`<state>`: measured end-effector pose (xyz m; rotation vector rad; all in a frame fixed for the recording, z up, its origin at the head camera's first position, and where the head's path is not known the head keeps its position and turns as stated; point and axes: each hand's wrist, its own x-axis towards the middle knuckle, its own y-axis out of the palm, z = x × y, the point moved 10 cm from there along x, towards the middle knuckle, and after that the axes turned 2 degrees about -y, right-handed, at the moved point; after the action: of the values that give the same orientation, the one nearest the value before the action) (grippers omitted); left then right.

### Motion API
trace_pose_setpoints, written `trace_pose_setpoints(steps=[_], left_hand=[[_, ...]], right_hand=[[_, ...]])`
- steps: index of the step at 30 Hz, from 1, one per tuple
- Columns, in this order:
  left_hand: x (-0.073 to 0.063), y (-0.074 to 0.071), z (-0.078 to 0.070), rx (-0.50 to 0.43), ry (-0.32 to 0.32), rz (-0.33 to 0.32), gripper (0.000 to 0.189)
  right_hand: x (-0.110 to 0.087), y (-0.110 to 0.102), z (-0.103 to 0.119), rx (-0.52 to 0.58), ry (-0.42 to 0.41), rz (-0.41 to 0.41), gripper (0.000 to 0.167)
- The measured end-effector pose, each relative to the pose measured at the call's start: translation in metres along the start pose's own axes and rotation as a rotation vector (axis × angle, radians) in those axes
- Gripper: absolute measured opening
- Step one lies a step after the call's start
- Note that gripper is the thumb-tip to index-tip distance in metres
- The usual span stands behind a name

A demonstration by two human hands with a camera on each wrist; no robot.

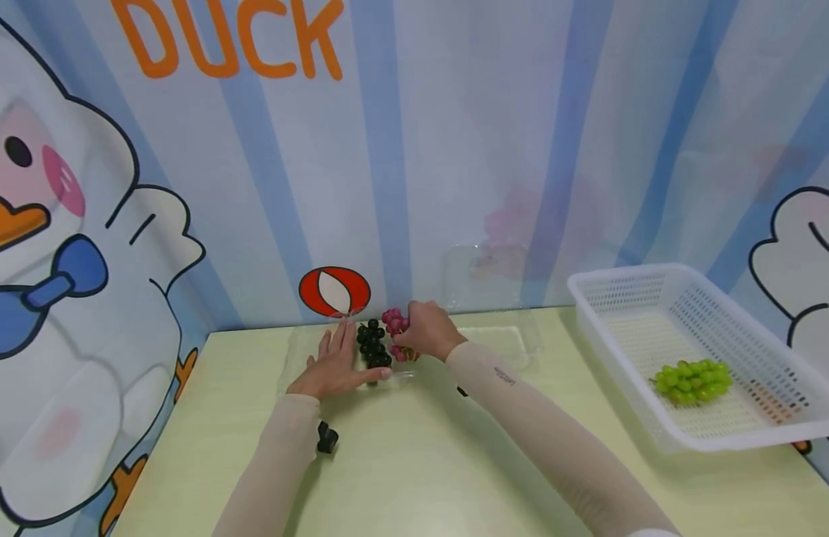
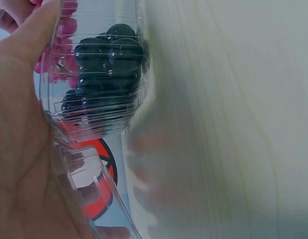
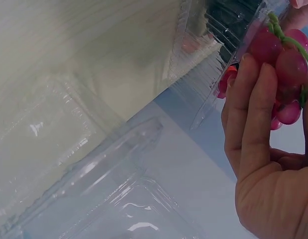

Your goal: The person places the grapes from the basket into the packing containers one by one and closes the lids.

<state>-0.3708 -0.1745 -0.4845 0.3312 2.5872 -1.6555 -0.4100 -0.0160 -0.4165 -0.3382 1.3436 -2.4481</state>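
Observation:
My left hand (image 1: 334, 367) lies with fingers straight and spread against a clear plastic hinged box (image 2: 96, 130), the thumb reaching along its near side. Inside the box sits a bunch of black grapes (image 1: 373, 344), seen through the ribbed wall in the left wrist view. My right hand (image 1: 429, 330) grips a bunch of pinkish-red grapes (image 3: 291, 65) with a green stem, fingers curled round it, held at the box just right of the black grapes. The palm side of the left hand fills the left of its wrist view.
A second clear plastic box (image 1: 498, 339) stands with its lid raised against the striped curtain (image 1: 428, 149). At the right, a white perforated basket (image 1: 629, 328) holds a bunch of green grapes (image 1: 692, 382). A small black object (image 1: 327, 438) shows beside the left wrist.

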Motion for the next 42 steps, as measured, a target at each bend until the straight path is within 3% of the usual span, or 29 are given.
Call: trace_pose_setpoints(steps=[11, 20, 31, 42], left_hand=[[0.001, 0.000, 0.001, -0.004, -0.006, 0.003, 0.130], [0.001, -0.001, 0.000, -0.009, -0.002, -0.011, 0.130], [0.001, 0.000, 0.001, -0.004, -0.005, -0.013, 0.131], [-0.002, -0.002, -0.002, -0.019, 0.009, -0.018, 0.130]], right_hand=[[0.008, 0.010, 0.004, -0.015, 0.029, 0.004, 0.032], [0.013, 0.018, 0.005, -0.110, 0.040, -0.019, 0.033], [0.011, 0.019, 0.010, -0.208, 0.038, -0.061, 0.036], [0.007, 0.019, 0.019, -0.230, 0.009, -0.044, 0.045]])
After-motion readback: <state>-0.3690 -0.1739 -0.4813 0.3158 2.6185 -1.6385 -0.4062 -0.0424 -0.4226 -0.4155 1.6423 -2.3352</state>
